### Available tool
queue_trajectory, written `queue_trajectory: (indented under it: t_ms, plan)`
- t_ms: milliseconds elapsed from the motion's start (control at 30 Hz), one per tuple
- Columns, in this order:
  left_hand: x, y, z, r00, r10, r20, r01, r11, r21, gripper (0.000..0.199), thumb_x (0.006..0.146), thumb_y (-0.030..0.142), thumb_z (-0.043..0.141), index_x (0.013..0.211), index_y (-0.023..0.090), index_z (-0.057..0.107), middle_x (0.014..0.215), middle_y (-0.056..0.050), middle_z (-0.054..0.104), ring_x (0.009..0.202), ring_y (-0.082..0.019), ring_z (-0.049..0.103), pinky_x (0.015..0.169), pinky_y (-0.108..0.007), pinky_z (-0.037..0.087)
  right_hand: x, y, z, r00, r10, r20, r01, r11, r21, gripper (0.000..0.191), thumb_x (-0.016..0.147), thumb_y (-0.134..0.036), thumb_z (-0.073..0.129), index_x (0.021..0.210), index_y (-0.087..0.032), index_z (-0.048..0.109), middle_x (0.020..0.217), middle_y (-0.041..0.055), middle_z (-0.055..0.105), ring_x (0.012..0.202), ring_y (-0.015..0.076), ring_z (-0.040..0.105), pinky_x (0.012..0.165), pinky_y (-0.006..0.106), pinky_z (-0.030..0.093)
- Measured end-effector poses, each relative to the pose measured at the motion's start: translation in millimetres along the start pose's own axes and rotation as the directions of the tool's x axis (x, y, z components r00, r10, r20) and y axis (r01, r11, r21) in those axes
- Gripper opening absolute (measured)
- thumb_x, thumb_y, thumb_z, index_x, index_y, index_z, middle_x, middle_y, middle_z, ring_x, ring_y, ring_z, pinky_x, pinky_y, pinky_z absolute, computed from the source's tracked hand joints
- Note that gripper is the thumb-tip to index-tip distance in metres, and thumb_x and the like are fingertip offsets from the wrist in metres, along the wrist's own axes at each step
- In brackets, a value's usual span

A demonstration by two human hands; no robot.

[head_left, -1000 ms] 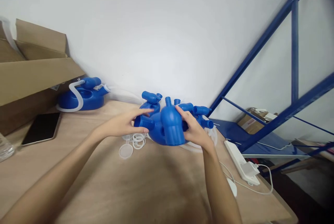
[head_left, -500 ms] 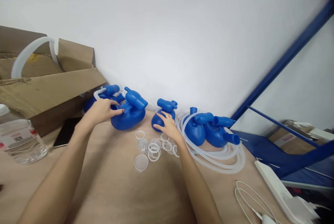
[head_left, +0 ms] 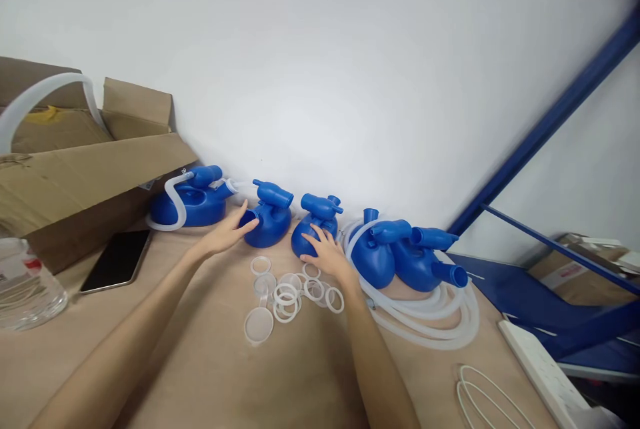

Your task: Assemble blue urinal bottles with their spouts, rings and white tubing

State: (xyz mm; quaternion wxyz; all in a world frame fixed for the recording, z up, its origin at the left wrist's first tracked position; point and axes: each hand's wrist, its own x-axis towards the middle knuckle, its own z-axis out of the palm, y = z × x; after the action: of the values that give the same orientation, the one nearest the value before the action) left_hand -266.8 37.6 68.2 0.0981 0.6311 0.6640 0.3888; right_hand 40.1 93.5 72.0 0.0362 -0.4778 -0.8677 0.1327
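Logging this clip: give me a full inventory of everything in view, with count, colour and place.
Bottles: five, blue, in a row by the wall
Tubing: several stretches, whitish; coiled right, on the leftmost bottle, arching from the box
Rings: overlapping, exact count unclear, white, centre
Round lids: at least two, translucent, among the rings
Phone: one, black, left
Water bottle: one, clear, far left
Open box: one, brown, left
Parcel: one, brown, right
Shelving: one, blue, right
Power strip: one, white, lower right
Cable: whitish, lower right
Table: one, light brown
Wall: one, white
Hands: two, bare; left at second bottle's neck, right on third
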Motion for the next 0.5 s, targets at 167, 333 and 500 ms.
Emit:
queue_trajectory:
  t_ms: [167,333,500]
  plan:
    - [-5,-4,-45.9,0.962,-0.003,-0.274,0.034,0.994,0.108,0.05,0.095,0.054,0.053,0.126,0.018,0.07,0.136,-0.012,0.068,0.121,-0.03,0.065,0.107,-0.041,0.051,-17,16,-28,0.989,-0.095,0.111,0.072,0.978,0.197,0.074,0.098,-0.051,0.067,0.164,-0.028,0.042,0.179,0.0095,0.022,0.165,0.0365,0.017,0.133,0.055,0.017]
    - [-26,-9,-87.8,0.732,-0.075,-0.677,0.258,0.95,0.174,0.049,0.098,0.044,0.053,0.133,0.012,0.065,0.147,-0.023,0.05,0.141,-0.043,0.041,0.114,-0.06,0.036,-47,27,-54,0.978,-0.103,0.179,0.016,0.902,0.432,0.084,0.096,-0.058,0.067,0.167,-0.028,0.035,0.161,0.0132,0.053,0.149,0.0318,0.05,0.126,0.049,0.035]
    - [-21,-34,-112.1,0.718,-0.107,-0.688,0.279,0.949,0.144,0.065,0.087,0.05,0.064,0.137,0.01,0.063,0.149,-0.024,0.052,0.141,-0.048,0.043,0.115,-0.069,0.031,-67,31,-69,0.961,-0.048,0.272,-0.074,0.904,0.42,0.088,0.094,-0.063,0.067,0.168,-0.03,0.032,0.156,0.0118,0.055,0.144,0.0299,0.053,0.124,0.045,0.038]
